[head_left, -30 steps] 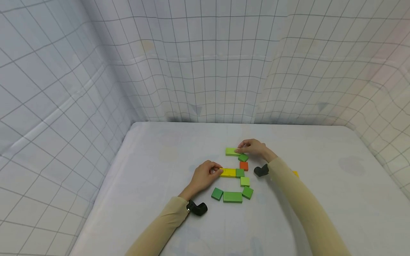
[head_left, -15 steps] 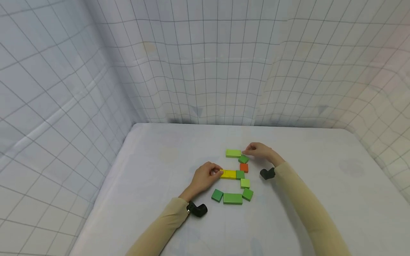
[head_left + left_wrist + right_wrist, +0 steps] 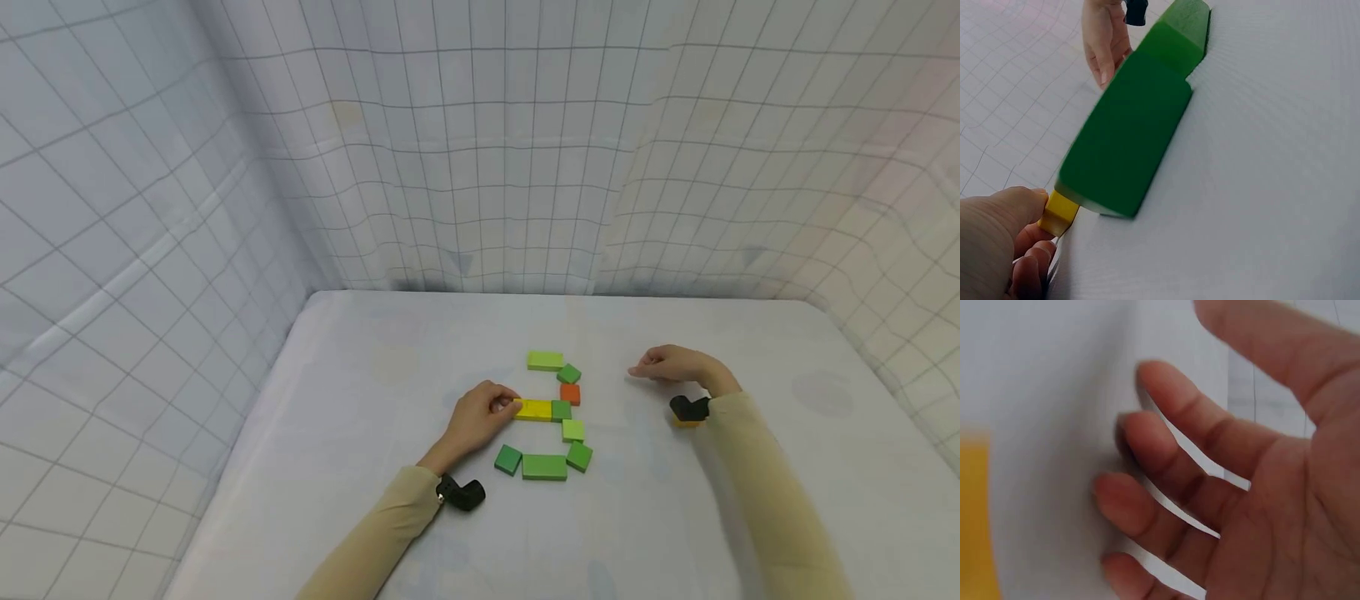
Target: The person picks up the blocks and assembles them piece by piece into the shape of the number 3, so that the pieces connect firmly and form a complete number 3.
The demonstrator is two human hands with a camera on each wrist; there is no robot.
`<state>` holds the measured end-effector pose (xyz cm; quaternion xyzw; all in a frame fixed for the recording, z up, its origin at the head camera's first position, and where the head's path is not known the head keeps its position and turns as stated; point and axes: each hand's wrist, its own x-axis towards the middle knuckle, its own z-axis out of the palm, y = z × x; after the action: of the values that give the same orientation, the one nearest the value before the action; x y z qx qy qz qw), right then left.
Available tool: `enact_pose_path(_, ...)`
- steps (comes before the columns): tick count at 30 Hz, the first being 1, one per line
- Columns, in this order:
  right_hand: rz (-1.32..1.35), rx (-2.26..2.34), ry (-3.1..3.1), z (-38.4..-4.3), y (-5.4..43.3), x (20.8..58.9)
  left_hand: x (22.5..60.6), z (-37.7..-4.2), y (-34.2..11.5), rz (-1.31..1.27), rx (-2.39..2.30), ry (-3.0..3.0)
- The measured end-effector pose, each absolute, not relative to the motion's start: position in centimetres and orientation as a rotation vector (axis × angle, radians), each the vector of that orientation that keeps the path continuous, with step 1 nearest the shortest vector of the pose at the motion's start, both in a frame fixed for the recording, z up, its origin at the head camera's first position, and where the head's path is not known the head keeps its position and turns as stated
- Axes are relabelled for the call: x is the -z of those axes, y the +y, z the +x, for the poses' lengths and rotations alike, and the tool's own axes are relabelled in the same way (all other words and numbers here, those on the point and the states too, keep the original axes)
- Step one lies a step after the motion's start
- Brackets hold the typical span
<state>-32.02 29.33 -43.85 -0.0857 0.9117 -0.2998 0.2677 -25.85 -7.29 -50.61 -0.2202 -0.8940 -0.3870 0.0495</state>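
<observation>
My left hand (image 3: 474, 417) pinches the left end of a yellow block (image 3: 535, 410) lying flat on the table, thumb on one side and fingers on the other in the left wrist view. A small green block (image 3: 561, 410) touches that yellow block's right end. My right hand (image 3: 675, 364) hovers right of the blocks, its fingers loosely bent and holding nothing in the right wrist view. An orange-yellow block (image 3: 686, 423) lies partly hidden below the right wrist camera. Closest to the left wrist camera is a dark green block (image 3: 1125, 131).
Above the yellow block lie a red-orange block (image 3: 570, 394), a small green block (image 3: 569, 373) and a long lime block (image 3: 545, 361). Below are a lime square (image 3: 573, 431), a tilted green square (image 3: 579, 456) and a long green block (image 3: 544, 467). Gridded white cloth (image 3: 480, 167) surrounds the table.
My right hand has let go of the long lime block at the top and moved away to the right. The left hand stays on the yellow block.
</observation>
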Motion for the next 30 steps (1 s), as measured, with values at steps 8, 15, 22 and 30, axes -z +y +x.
enact_pose_path(8,-0.370,0.886,2.302,-30.0,33.9,43.6,50.6,-25.8,-7.3,-0.678,1.198,-2.713)
enact_pose_path(15,-0.449,0.943,2.253,-29.0,35.2,44.1,50.7,-25.9,-7.4,-0.694,1.191,-2.699)
enact_pose_path(22,-0.464,1.014,2.247,-28.7,35.1,44.4,50.7,-25.9,-7.4,-0.693,1.188,-2.704)
enact_pose_path(30,-0.435,0.977,2.334,-29.3,33.9,44.7,50.5,-25.6,-7.4,-0.661,1.210,-2.726)
